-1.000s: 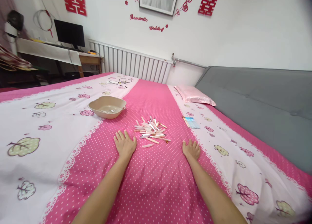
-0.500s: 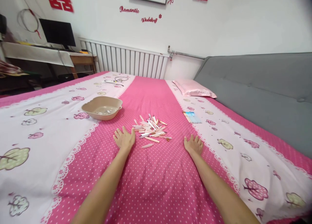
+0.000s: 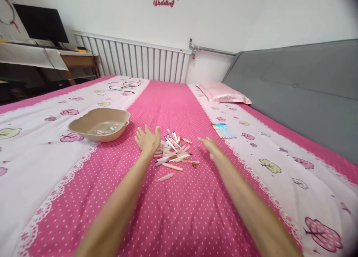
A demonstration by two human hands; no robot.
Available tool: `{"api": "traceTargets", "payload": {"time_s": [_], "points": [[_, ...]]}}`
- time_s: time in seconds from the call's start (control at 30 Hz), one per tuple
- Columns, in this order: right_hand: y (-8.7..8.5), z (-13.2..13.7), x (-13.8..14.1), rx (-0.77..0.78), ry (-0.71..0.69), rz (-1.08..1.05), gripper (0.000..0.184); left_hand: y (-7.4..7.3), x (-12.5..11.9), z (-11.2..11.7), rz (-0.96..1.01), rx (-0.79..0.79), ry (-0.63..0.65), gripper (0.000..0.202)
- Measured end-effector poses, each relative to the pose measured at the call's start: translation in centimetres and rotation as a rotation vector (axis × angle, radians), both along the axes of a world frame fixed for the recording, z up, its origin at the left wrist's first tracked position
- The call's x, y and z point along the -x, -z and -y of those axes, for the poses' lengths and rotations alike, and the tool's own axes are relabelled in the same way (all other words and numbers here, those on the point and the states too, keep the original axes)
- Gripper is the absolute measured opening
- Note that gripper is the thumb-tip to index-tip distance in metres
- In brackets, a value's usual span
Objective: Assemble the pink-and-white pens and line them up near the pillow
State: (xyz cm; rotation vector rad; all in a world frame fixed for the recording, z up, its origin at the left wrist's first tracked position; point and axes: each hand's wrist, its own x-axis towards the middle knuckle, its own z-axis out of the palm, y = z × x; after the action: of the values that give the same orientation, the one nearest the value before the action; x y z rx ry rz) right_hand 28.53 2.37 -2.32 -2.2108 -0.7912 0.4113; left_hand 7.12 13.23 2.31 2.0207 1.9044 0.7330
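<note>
A loose heap of pens [image 3: 175,149], mostly pink, white and peach, lies on the pink dotted bedspread [image 3: 179,212]. My left hand [image 3: 148,139] is at the heap's left side, fingers spread, holding nothing. On the right of the heap, a short gap away, my right hand [image 3: 211,147] is turned edge-on with its fingers stretched out and nothing in it. A row of blue-tipped pens [image 3: 223,131] lies side by side beyond my right hand. To the left stands a beige plastic basin [image 3: 100,126] with several small white pieces inside.
A pink pillow [image 3: 222,92] rests against the grey headboard [image 3: 296,78] at the right. A black cable [image 3: 125,87] lies coiled at the bed's far left. Behind the bed is a white radiator [image 3: 134,57]; a desk with a monitor [image 3: 41,24] stands at the left.
Both hands have come off their flat rest on the bedspread and moved in closer to the pen heap. My right hand has turned edge-on. The view has tilted lower.
</note>
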Motion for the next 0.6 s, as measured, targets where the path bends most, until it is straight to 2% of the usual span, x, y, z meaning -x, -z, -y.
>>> {"api": "traceTargets", "payload": {"time_s": [0.13, 0.2, 0.27, 0.33, 0.43, 0.5, 0.6], "points": [[-3.2, -3.0, 2.5, -0.094, -0.129, -0.137, 0.064, -1.3, -2.3, 0.0, 0.096, 0.011, 0.084, 0.075], [-4.5, -3.9, 3.7, -0.127, -0.212, -0.148, 0.063, -1.2, -3.0, 0.1, 0.110, 0.010, 0.126, 0.074], [-5.4, -4.4, 4.8, -0.136, -0.328, -0.092, 0.064, -0.3, -3.2, 0.2, 0.112, -0.004, 0.152, 0.073], [-5.6, -4.4, 5.7, -0.084, -0.444, 0.062, 0.060, 0.8, -2.9, 0.2, 0.088, -0.036, 0.163, 0.073], [-5.0, -3.9, 6.6, -0.026, -0.508, 0.256, 0.049, 2.2, -2.0, 0.0, 0.029, -0.055, 0.190, 0.068], [-4.6, -3.5, 6.6, -0.014, -0.492, 0.339, 0.042, 2.4, -1.3, -0.2, -0.007, -0.082, 0.261, 0.063], [-4.2, -3.0, 5.7, -0.037, -0.492, 0.390, 0.037, 1.7, -0.4, -0.7, -0.061, -0.145, 0.330, 0.054]]}}
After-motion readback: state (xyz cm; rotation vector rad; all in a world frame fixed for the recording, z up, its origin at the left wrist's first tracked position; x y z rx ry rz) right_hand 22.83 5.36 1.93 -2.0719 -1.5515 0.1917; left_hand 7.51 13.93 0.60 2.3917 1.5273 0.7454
